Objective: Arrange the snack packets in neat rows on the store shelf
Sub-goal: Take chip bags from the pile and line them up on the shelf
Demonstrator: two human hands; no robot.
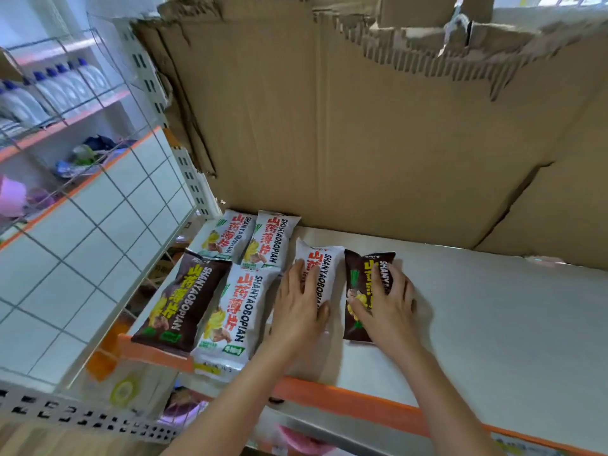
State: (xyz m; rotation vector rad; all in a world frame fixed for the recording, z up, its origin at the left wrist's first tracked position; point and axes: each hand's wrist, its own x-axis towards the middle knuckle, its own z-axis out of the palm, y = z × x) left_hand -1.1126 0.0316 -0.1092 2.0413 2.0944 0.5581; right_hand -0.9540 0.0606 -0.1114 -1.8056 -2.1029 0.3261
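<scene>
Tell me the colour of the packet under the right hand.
Dark brown packet with yellow lettering, seen in the head view.

Packets on shelf [460,307], all printed "SHANYAOBOPIAN" lengthwise, with large Chinese characters beside it.
- Two rear white packets [227,236] [271,240]: red characters.
- Front white packet [230,317]: red characters.
- Front brown packet [179,297]: yellow characters.
- White packet under left hand [297,304]: "SHANYAOBOPIAN", partly covered.
- Brown packet under right hand [385,301]: only "SHANYA" legible.

white shelf [477,307], six snack packets [227,311]
</scene>
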